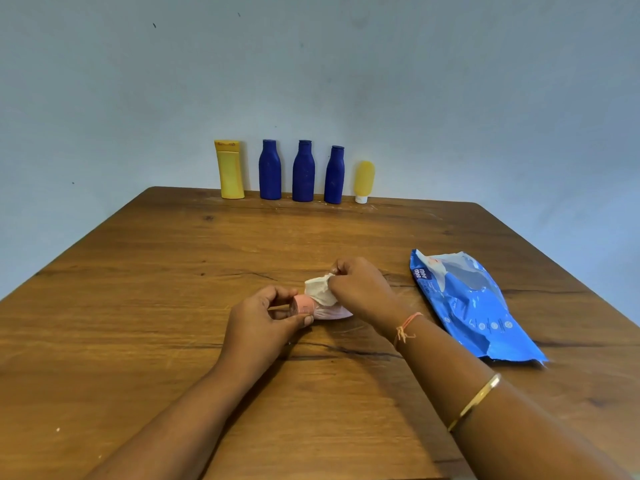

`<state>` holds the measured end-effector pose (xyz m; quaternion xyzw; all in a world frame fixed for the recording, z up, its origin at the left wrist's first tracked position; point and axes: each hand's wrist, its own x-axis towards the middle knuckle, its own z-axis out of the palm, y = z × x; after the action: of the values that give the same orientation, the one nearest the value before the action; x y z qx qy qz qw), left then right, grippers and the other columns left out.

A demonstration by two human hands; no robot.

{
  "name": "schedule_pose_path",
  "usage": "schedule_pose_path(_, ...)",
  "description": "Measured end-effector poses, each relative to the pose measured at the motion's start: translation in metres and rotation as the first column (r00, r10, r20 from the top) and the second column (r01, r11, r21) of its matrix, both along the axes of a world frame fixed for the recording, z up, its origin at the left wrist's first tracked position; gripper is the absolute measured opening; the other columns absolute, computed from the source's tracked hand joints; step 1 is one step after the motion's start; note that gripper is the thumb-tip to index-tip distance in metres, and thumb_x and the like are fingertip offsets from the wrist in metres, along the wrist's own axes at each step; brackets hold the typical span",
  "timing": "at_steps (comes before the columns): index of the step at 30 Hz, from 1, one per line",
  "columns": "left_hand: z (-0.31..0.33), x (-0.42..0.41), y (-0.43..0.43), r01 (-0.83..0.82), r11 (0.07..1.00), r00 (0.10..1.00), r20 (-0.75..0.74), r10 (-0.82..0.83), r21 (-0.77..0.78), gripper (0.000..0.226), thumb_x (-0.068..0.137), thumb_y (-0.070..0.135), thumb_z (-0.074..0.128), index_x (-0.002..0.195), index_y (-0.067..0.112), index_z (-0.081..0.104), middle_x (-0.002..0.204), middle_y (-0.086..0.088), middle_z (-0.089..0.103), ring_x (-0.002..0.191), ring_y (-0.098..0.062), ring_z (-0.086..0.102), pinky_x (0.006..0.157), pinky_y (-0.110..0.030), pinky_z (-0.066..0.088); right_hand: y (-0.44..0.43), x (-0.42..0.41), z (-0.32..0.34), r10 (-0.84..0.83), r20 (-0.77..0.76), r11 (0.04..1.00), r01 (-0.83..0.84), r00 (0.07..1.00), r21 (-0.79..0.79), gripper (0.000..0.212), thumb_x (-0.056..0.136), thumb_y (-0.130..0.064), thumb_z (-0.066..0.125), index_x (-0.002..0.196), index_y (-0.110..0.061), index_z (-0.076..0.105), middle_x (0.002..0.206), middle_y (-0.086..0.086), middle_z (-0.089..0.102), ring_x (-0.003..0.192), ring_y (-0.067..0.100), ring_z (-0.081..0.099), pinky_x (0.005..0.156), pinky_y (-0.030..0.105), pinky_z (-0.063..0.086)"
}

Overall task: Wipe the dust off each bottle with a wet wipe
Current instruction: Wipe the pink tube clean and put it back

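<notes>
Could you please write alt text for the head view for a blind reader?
The left hand holds a small pink bottle while the right hand holds a white wipe against it. A blue pack lies nearby; five bottles stand behind.

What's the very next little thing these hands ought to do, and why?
Probably slide the wet wipe along the pink bottle toward its pale end. The left hand pinches the bottle by its cap end, the right hand holds the bunched wipe against its upper side, and the pale end shows bare beside the wipe.
</notes>
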<state>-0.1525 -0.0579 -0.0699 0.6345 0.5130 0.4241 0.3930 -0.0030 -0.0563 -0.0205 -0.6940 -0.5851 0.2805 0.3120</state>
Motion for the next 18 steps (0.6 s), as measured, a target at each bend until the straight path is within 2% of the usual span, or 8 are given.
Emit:
schedule_pose_path(3, 0.000, 0.001, 0.000, 0.004, 1.000, 1.000, 0.004, -0.004, 0.003, 0.034, 0.066, 0.004, 0.080, 0.091, 0.023, 0.065, 0.090, 0.009, 0.070, 0.072, 0.001, 0.067, 0.068, -0.014, 0.054, 0.005, -0.001, -0.003, -0.025, 0.107, 0.999, 0.021, 0.994, 0.037, 0.023, 0.085, -0.011, 0.049, 0.106, -0.013, 0.056, 0.117, 0.008, 0.045, 0.102, 0.021, 0.048, 0.090, 0.034, 0.046)
schedule_pose_path(6, 0.000, 0.001, 0.000, -0.001, 1.000, 1.000, -0.007, 0.001, 0.006, 0.034, 0.066, 0.005, 0.081, 0.090, 0.025, 0.065, 0.087, 0.010, 0.070, 0.071, 0.003, 0.067, 0.067, -0.015, 0.054, -0.002, -0.005, -0.005, 0.014, 0.311, 0.977, -0.080, 0.950, 0.199, 0.026, 0.088, -0.012, 0.048, 0.113, -0.018, 0.051, 0.119, 0.002, 0.042, 0.106, 0.015, 0.041, 0.093, 0.029, 0.042)
schedule_pose_path(8, 0.001, 0.001, 0.000, -0.002, 1.000, 1.000, -0.006, 0.002, 0.010, 0.034, 0.067, 0.006, 0.080, 0.088, 0.028, 0.064, 0.086, 0.011, 0.070, 0.071, 0.004, 0.066, 0.066, -0.014, 0.053, -0.010, -0.009, -0.007, 0.084, 0.518, 0.939, -0.241, 0.851, 0.244, 0.027, 0.088, -0.017, 0.048, 0.115, -0.015, 0.053, 0.117, 0.002, 0.047, 0.105, 0.015, 0.043, 0.091, 0.027, 0.041)
schedule_pose_path(10, 0.001, 0.000, -0.001, -0.006, 1.000, 1.000, -0.020, 0.006, 0.014, 0.033, 0.067, 0.009, 0.081, 0.086, 0.030, 0.064, 0.085, 0.011, 0.070, 0.074, 0.002, 0.067, 0.068, -0.016, 0.054, -0.015, -0.010, -0.012, 0.139, 0.659, 0.913, -0.353, 0.739, 0.203, 0.035, 0.088, -0.023, 0.049, 0.121, -0.012, 0.053, 0.122, 0.004, 0.049, 0.109, 0.018, 0.043, 0.094, 0.030, 0.039)
schedule_pose_path(11, 0.001, 0.000, -0.001, -0.008, 1.000, 1.000, -0.030, 0.008, 0.019, 0.031, 0.068, 0.011, 0.080, 0.087, 0.029, 0.064, 0.085, 0.011, 0.069, 0.075, 0.001, 0.067, 0.070, -0.018, 0.054, -0.018, -0.011, -0.014, 0.164, 0.656, 0.912, -0.367, 0.737, 0.184, 0.040, 0.089, -0.024, 0.048, 0.127, -0.012, 0.050, 0.127, 0.005, 0.048, 0.115, 0.019, 0.042, 0.099, 0.030, 0.038)
schedule_pose_path(13, 0.000, -0.001, -0.001, -0.011, 0.999, 0.999, -0.040, 0.012, 0.031, 0.025, 0.071, 0.015, 0.078, 0.091, 0.026, 0.066, 0.085, 0.011, 0.069, 0.078, 0.000, 0.066, 0.072, -0.021, 0.054, -0.024, -0.015, -0.018, 0.194, 0.536, 0.917, -0.346, 0.822, 0.199, 0.046, 0.092, -0.023, 0.044, 0.136, -0.013, 0.042, 0.140, 0.003, 0.041, 0.129, 0.016, 0.035, 0.107, 0.026, 0.027)
schedule_pose_path(15, 0.000, -0.001, 0.000, -0.009, 0.999, 1.000, -0.030, 0.010, 0.039, 0.020, 0.075, 0.015, 0.074, 0.091, 0.024, 0.068, 0.085, 0.009, 0.070, 0.078, -0.002, 0.066, 0.070, -0.022, 0.054, -0.030, -0.022, -0.022, 0.195, 0.413, 0.912, -0.319, 0.890, 0.256, 0.045, 0.094, -0.023, 0.042, 0.137, -0.013, 0.042, 0.144, 0.002, 0.038, 0.133, 0.013, 0.031, 0.107, 0.020, 0.022)
schedule_pose_path(18, -0.003, -0.002, 0.002, -0.023, 0.998, 0.998, -0.051, 0.027, 0.065, 0.025, 0.076, 0.006, 0.068, 0.080, 0.031, 0.065, 0.081, 0.008, 0.070, 0.076, -0.007, 0.066, 0.067, -0.022, 0.050, -0.037, -0.032, -0.025, 0.218, 0.403, 0.883, -0.356, 0.889, 0.306, 0.042, 0.095, -0.022, 0.041, 0.135, -0.012, 0.046, 0.143, 0.002, 0.041, 0.132, 0.012, 0.034, 0.106, 0.017, 0.023)
